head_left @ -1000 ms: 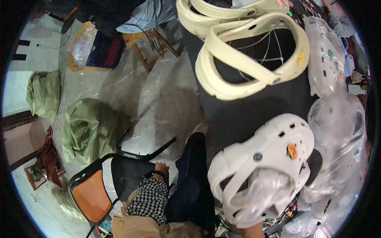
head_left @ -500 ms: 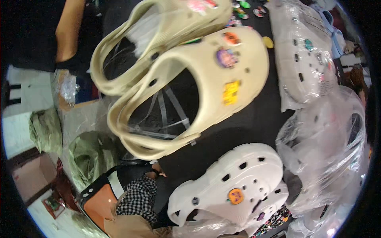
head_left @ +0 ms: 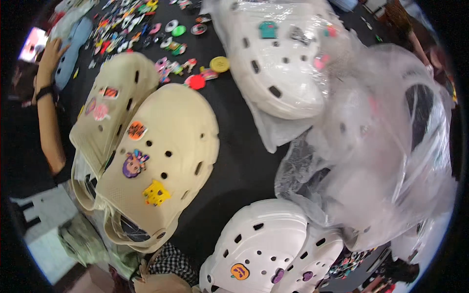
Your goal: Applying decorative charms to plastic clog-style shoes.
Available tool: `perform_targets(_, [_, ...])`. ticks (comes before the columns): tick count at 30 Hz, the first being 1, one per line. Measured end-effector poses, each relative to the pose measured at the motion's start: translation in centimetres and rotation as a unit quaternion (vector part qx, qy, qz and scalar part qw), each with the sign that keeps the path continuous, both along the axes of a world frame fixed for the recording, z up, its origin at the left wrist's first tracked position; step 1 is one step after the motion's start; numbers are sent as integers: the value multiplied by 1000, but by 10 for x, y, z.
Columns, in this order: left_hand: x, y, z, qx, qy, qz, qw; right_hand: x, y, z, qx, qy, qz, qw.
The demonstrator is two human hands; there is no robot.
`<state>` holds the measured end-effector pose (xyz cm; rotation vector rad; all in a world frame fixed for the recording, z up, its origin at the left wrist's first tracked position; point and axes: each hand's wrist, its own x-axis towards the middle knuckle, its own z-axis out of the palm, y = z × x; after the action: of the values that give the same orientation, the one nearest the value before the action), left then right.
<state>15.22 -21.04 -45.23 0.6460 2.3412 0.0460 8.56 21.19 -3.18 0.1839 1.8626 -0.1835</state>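
Note:
Neither of my hands shows in the head view. A pair of beige clogs takes up the left middle of the black table. The nearer beige clog [head_left: 188, 132] carries an orange-and-black round charm, a purple-haired figure charm [head_left: 134, 164] and a yellow animal charm [head_left: 156, 193]. Partly behind it lies the other beige clog [head_left: 128, 73], with small pink and orange charms. Two white clogs [head_left: 273, 224] stand at the lower middle, bearing an orange pumpkin charm [head_left: 240, 271] and purple ones. Another white clog [head_left: 273, 83], wrapped in clear plastic, is at the top.
Many loose charms [head_left: 122, 24] lie scattered at the far left. Crumpled clear plastic bags [head_left: 371, 146] fill the right side. Another person's hand [head_left: 50, 56] with a black wristband is by a blue clog [head_left: 73, 53]. A checked sleeve [head_left: 171, 261] shows at the bottom.
The view has turned and shifted. The beige clogs now appear further left and more upright, and the wrapped white clog nearer the middle. The other person's hand and blue clog have come into view.

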Motion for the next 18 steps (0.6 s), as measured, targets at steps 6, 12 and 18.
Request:
perform_targets(6, [-61, -16, -3, 38, 94, -102, 990, 40, -17, 0, 15, -23, -105, 994])
perform_targets(12, [-131, 11, -36, 137, 218, -208, 944, 104, -59, 4, 65, -6, -226, 972])
perform_targets(18, [-145, 29, -73, 243, 312, -294, 870, 127, -70, 13, -45, 349, 191, 916])
